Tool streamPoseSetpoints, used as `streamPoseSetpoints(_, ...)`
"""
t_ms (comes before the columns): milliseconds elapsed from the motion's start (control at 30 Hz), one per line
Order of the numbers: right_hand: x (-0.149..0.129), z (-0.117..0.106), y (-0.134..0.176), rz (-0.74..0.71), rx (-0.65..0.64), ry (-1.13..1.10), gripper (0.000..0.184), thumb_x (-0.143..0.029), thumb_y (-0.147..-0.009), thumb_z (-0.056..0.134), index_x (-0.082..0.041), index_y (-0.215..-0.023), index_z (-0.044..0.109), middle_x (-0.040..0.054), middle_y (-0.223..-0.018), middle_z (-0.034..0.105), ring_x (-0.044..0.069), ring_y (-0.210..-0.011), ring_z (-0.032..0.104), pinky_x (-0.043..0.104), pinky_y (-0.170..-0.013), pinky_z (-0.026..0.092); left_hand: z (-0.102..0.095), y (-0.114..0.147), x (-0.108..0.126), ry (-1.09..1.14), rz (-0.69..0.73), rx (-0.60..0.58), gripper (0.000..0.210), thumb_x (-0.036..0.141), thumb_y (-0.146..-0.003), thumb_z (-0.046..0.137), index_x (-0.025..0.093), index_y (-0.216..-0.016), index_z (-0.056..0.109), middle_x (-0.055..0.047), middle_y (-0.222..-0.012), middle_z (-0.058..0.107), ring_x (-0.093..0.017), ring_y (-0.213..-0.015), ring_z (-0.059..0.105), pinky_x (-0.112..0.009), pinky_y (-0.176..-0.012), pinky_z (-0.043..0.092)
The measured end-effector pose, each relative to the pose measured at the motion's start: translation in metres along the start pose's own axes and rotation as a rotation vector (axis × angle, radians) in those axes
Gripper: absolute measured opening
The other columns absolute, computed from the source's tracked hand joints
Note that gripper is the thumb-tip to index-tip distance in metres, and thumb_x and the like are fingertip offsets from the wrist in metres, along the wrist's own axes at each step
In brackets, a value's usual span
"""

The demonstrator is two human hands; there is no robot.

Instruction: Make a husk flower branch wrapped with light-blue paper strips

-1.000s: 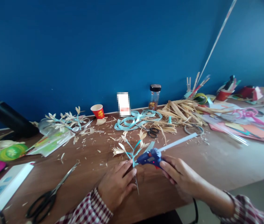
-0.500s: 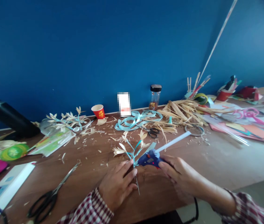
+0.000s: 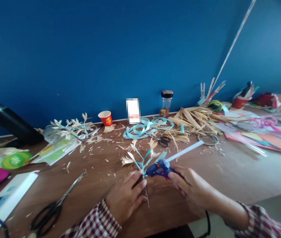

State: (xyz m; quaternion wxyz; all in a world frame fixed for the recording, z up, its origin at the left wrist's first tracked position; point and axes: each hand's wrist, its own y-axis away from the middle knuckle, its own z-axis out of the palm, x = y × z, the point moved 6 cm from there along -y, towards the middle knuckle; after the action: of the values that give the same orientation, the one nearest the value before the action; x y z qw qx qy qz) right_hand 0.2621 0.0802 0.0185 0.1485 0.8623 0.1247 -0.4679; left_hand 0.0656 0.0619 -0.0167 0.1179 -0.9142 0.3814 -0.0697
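The person's left hand (image 3: 127, 195) pinches the stem of a small branching spray of cream husk flowers on light-blue wrapped stalks (image 3: 143, 163), low on its stem, thumb and forefinger on either side. The spray lies at the near middle of the brown wooden tabletop (image 3: 94, 190), a thin bare stem end poking out below the fingers. The right hand (image 3: 192, 185) is closed around the grip of a dark-blue plastic hot-glue gun (image 3: 159, 169), its nozzle right at the wrapped stem; I can't tell from here whether it touches. A long translucent glue stick (image 3: 187, 150) juts from the back.

To do this well, I'd say, pin the stem so it can't roll, squeeze lightly for a small bead, and mind those fingertips, which sit very near the hot tip.

Counting up: one glue gun, one spray in hand with about four blooms, and a second cream-and-blue flower spray (image 3: 73, 127) at the back left. I make out two black-handled pairs of scissors, one large (image 3: 47, 216), one small (image 3: 164, 141); two red paper cups, one upright by the wall (image 3: 105, 119), one holding tools (image 3: 239, 102); and one black-lidded clear jar (image 3: 165, 105). The pale husk scraps are too many to count.
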Motion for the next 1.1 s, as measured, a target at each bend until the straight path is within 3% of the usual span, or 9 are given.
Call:
streamPoseSetpoints(200, -0.004, -0.006, -0.001, -0.004, 0.050, 0.007, 0.035, -0.046, -0.092, 0.037, -0.017, -0.079, 0.052, -0.0031, -0.057, 0.048, 0.009, -0.050, 0.042, 0.020, -0.047, 0.033, 0.000, -0.001, 0.001, 0.009, -0.016, 0.000, 0.038, 0.036, -0.082, 0.059, 0.021, -0.117, 0.054, -0.011, -0.132, 0.051, -0.029, -0.118, 0.049, -0.047, -0.091, 0.048)
streamPoseSetpoints(1100, -0.020, -0.010, -0.007, -0.042, 0.040, 0.109, 0.033, -0.040, -0.091, 0.040, -0.017, -0.077, 0.058, -0.0033, -0.053, 0.050, 0.010, -0.049, 0.044, 0.021, -0.047, 0.033, -0.001, -0.001, 0.001, 0.025, -0.034, 0.000, 0.038, 0.034, -0.081, 0.060, 0.022, -0.116, 0.054, -0.011, -0.132, 0.051, -0.028, -0.119, 0.049, -0.046, -0.093, 0.048)
